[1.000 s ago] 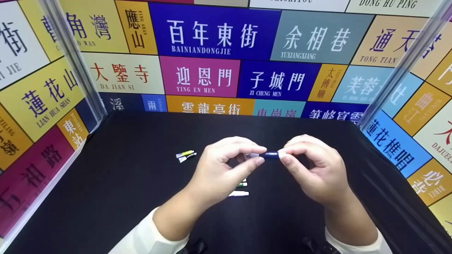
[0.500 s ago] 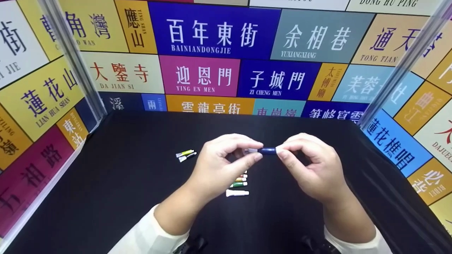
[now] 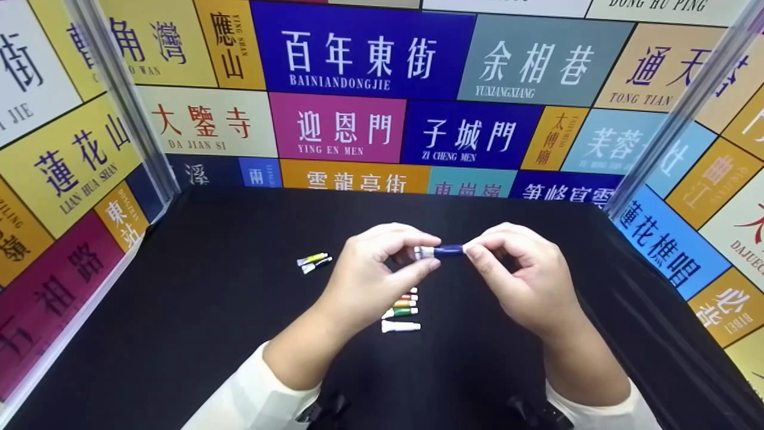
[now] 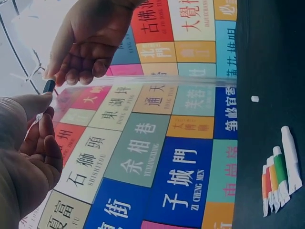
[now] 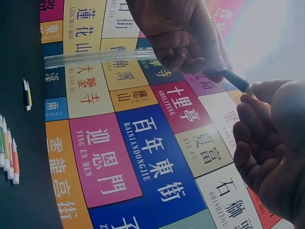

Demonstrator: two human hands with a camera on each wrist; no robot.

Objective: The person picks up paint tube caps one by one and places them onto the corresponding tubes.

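Both hands hold one small dark blue paint tube (image 3: 449,250) level above the table. My left hand (image 3: 382,275) pinches it near its white flat tail between thumb and fingers. At the other end, the thumb and fingertips of my right hand (image 3: 525,275) pinch the tip, covering it. From the left wrist, the tube's dark part (image 4: 49,86) shows between the two hands. Beneath the left hand lies a row of paint tubes: a white one (image 3: 401,326), a green one (image 3: 404,312) and orange and red ones partly hidden behind the hand.
Left of the hands, a yellow paint tube (image 3: 313,259) and a black one (image 3: 317,266) lie side by side. A small white piece (image 4: 255,98) sits on the black tablecloth (image 3: 239,334). Printed sign panels (image 3: 364,54) stand behind the table, with clear posts (image 3: 662,113) at its corners.
Both hands have shifted slightly up and left with the blue tube. More of its white tail shows, and more of the tube row is uncovered.
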